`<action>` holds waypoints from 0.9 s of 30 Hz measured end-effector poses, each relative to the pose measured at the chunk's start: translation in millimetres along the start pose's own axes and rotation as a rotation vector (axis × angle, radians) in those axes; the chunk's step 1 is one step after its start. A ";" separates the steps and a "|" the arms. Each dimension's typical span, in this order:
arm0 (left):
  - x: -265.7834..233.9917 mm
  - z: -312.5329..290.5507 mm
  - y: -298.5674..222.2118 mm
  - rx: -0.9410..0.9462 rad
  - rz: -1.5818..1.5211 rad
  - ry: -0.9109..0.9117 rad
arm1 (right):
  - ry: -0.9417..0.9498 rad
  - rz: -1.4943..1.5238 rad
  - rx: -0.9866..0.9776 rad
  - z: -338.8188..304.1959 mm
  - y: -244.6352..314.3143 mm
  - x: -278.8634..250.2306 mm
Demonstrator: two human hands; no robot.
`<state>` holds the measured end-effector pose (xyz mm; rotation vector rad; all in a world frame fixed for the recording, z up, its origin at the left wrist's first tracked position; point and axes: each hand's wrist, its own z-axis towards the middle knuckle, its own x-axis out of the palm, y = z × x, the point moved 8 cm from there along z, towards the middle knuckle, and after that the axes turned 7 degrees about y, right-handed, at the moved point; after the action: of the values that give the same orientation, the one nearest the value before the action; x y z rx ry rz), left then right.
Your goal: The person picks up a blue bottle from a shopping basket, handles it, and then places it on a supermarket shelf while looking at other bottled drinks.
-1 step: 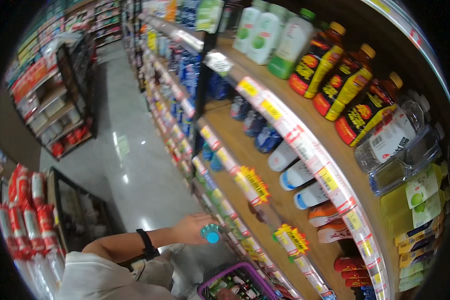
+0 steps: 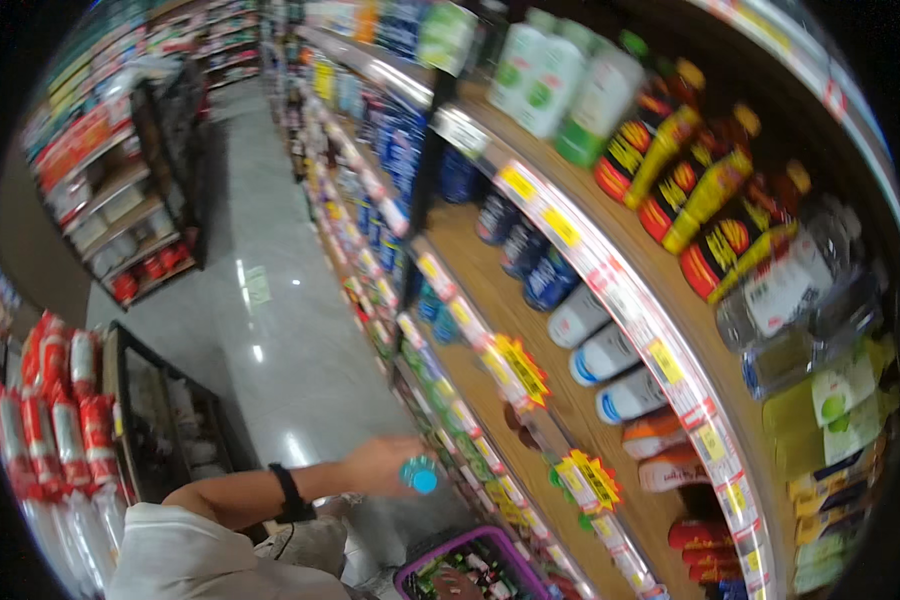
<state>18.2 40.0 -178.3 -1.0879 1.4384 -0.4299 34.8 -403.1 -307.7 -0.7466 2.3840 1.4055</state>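
Observation:
My left hand (image 2: pixel 378 465) reaches forward from the lower left, a black band on its wrist. Its fingers are closed around a bottle, and the bottle's blue cap (image 2: pixel 423 478) points toward me. Below and to the right is a purple-rimmed basket (image 2: pixel 407 577) with several small dark, green and white packages in it. My right hand (image 2: pixel 456 584) shows in part over the basket's contents at the lower edge; blur and the frame edge hide its fingers. The left hand is close to the lower shelf fronts.
Drink shelves (image 2: pixel 560 235) curve along the right, with yellow-and-black labelled bottles (image 2: pixel 660 187), white-capped bottles (image 2: pixel 610 355) and clear bottles (image 2: pixel 785 280). Red-and-white packs (image 2: pixel 65 410) are stacked at the left by a low dark rack (image 2: pixel 155 400). A grey floor aisle (image 2: pixel 280 250) runs between.
The view has shifted slightly, so the shelves sit a little lower and further right. The left hand still grips the bottle; the right hand shows a little more over the basket.

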 end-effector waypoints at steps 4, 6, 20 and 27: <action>90.8 -129.8 -37.0 -0.284 -0.067 0.304 | 0.198 0.066 -0.107 53.7 42.3 -10.8; 142.3 -203.9 -39.0 -0.350 -0.259 0.255 | 0.273 0.094 -0.141 75.6 55.2 -18.9; 167.5 -227.8 -136.8 -0.812 -0.888 -0.225 | 0.984 0.309 -0.524 152.0 170.5 -51.0; 96.1 -226.6 -70.1 -0.169 -0.960 -1.646 | 1.319 0.247 -0.799 232.6 313.6 -66.9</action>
<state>-149.3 -147.3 -129.8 -1.5736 -0.5480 0.0492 -90.5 -57.1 -161.2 -2.1851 2.6457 2.5599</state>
